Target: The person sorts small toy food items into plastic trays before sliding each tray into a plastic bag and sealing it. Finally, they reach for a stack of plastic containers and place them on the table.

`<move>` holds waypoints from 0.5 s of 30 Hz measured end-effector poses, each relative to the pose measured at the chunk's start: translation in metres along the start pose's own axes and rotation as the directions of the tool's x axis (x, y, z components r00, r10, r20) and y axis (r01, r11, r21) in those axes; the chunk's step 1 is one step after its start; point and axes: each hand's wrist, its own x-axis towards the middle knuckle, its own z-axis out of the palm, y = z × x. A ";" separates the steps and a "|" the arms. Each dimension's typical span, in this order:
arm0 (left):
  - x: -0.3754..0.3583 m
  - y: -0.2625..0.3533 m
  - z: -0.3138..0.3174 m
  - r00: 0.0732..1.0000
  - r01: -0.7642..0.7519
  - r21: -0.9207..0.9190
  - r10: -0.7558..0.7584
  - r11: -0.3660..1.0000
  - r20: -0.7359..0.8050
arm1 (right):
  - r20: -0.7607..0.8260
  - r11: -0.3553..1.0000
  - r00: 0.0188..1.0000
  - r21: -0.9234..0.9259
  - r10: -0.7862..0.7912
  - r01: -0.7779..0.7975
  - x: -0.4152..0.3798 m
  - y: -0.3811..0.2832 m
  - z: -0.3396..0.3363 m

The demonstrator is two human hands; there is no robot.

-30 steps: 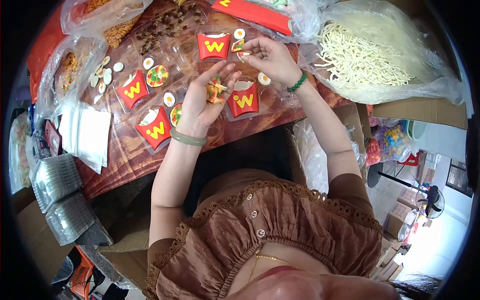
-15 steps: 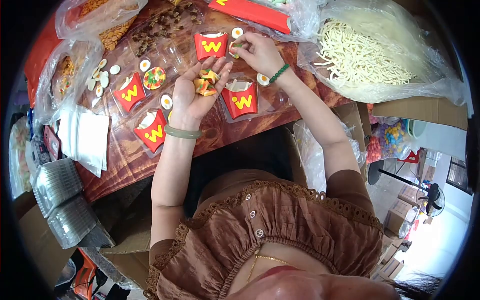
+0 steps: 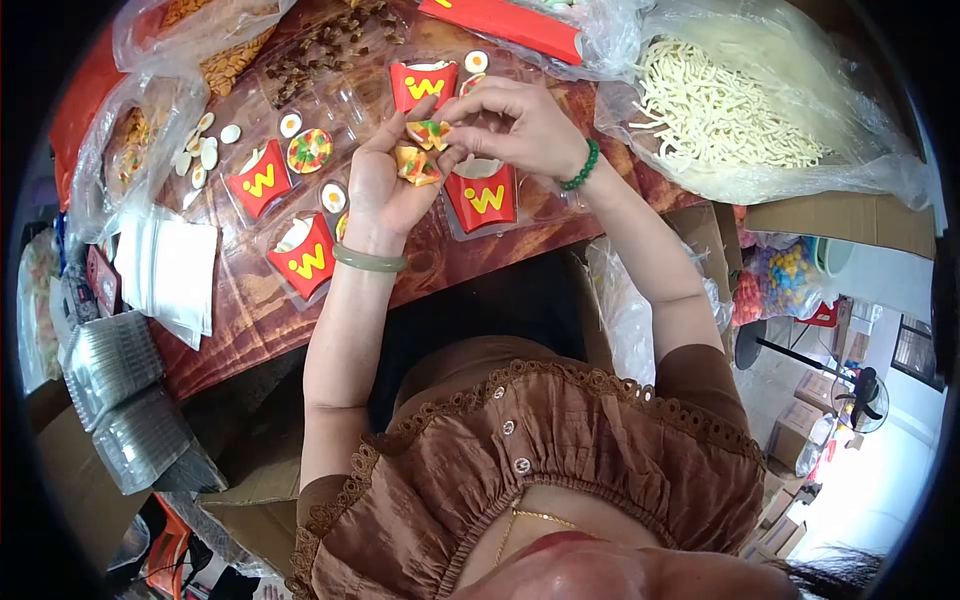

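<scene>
My left hand (image 3: 388, 185) is palm up, holding several small colourful pizza pieces (image 3: 417, 166). Over its fingertips, my right hand (image 3: 508, 125) pinches at one of the pieces (image 3: 430, 134). Red fry boxes with a yellow logo lie on the table: one (image 3: 421, 86) just beyond my hands, one (image 3: 482, 200) below my right hand, and two (image 3: 259, 180) to the left. A round pizza piece (image 3: 310, 151) and small egg pieces (image 3: 333, 197) lie in the clear trays near them. Another egg piece (image 3: 476, 62) sits beside the far box.
A plastic bag of pale strips (image 3: 725, 110) lies at the right. Brown pieces (image 3: 335, 50) are spread at the back. Bags of orange pieces (image 3: 232, 68), white sheets (image 3: 168, 275) and stacked clear trays (image 3: 115, 370) are at the left. A red strip (image 3: 505, 28) lies at the back.
My right hand has come back from beside the far box to the pieces in my left hand. A round piece now shows partly beside that box, behind my right fingers.
</scene>
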 end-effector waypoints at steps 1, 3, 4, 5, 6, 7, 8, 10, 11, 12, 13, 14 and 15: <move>0.001 -0.001 -0.002 0.998 0.028 -0.023 -0.027 0.999 0.063 | 0.046 0.999 0.999 -0.020 -0.024 0.025 -0.001 -0.003 0.001; -0.001 -0.004 0.004 0.990 0.058 -0.044 -0.052 0.997 0.130 | 0.102 0.992 0.991 -0.080 -0.086 0.094 -0.001 -0.004 0.001; -0.005 -0.007 0.011 0.998 0.022 0.015 -0.023 1.000 0.056 | 0.103 0.992 0.991 -0.082 -0.088 0.097 -0.003 -0.006 0.000; -0.008 -0.009 0.016 1.000 -0.012 0.076 0.014 0.997 -0.019 | 0.098 0.997 0.995 -0.075 -0.009 0.017 -0.004 -0.008 -0.001; -0.009 -0.009 0.016 1.000 -0.015 0.077 0.017 0.997 -0.022 | 0.094 0.996 0.993 -0.064 0.072 -0.066 -0.005 -0.011 -0.001; -0.010 -0.010 0.015 0.999 -0.002 0.093 0.005 0.996 -0.037 | 0.095 0.996 0.993 -0.061 0.072 -0.066 -0.006 -0.009 -0.001; -0.011 -0.012 0.015 0.999 0.014 0.110 -0.008 0.994 -0.052 | 0.098 0.985 0.994 -0.159 -0.054 0.069 -0.006 -0.006 -0.001; -0.015 -0.015 0.020 0.996 0.024 0.145 -0.012 0.989 -0.085 | 0.109 0.944 0.978 -0.259 -0.179 0.202 -0.006 -0.006 -0.003; -0.016 -0.016 0.022 0.993 0.032 0.177 -0.011 0.984 -0.119 | 0.094 0.936 0.973 -0.266 -0.212 0.230 -0.006 -0.008 -0.004; -0.016 -0.017 0.022 0.993 0.032 0.178 -0.011 0.984 -0.117 | 0.079 0.928 0.967 -0.271 -0.244 0.256 -0.006 -0.009 -0.005; -0.016 -0.017 0.021 0.993 0.024 0.187 -0.003 0.982 -0.115 | 0.079 0.928 0.967 -0.272 -0.243 0.256 -0.008 -0.010 -0.004; -0.017 -0.018 0.021 0.994 0.014 0.195 0.008 0.981 -0.112 | 0.015 0.984 0.993 -0.137 -0.116 0.117 -0.010 -0.011 -0.004; -0.016 -0.017 0.017 0.994 0.013 0.194 0.009 0.981 -0.112 | -0.029 1.000 0.999 0.008 0.022 -0.021 -0.011 -0.010 -0.004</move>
